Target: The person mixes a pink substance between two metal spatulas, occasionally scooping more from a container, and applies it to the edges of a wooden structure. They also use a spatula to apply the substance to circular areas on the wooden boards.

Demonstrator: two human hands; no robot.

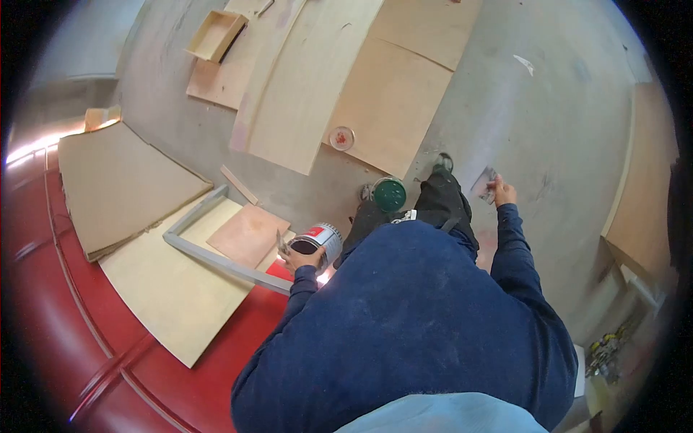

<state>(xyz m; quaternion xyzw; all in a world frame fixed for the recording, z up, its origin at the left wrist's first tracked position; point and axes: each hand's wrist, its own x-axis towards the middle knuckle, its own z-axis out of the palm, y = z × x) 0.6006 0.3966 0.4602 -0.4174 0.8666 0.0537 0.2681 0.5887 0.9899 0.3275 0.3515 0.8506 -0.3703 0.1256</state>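
Observation:
My right hand [503, 192] is closed on a putty knife [483, 183] with a wide, smeared blade, held out over the grey floor to the right of my leg. On the left, my left hand [300, 258] is at the rim of a metal can [328, 238] with a white and red label and a dark opening. A thin grey blade-like piece [281, 241] sticks up from its fingers; its handle is hidden. An open can of dark green content [389, 195] stands by my feet.
Pale wooden boards [310, 79] lie on the floor ahead, with a small round container [341, 138] and a shallow wooden box [216, 36]. Left are a grey frame [224, 256], a cardboard sheet [130, 180] and red panels [65, 289]. A wooden panel [642, 195] stands right.

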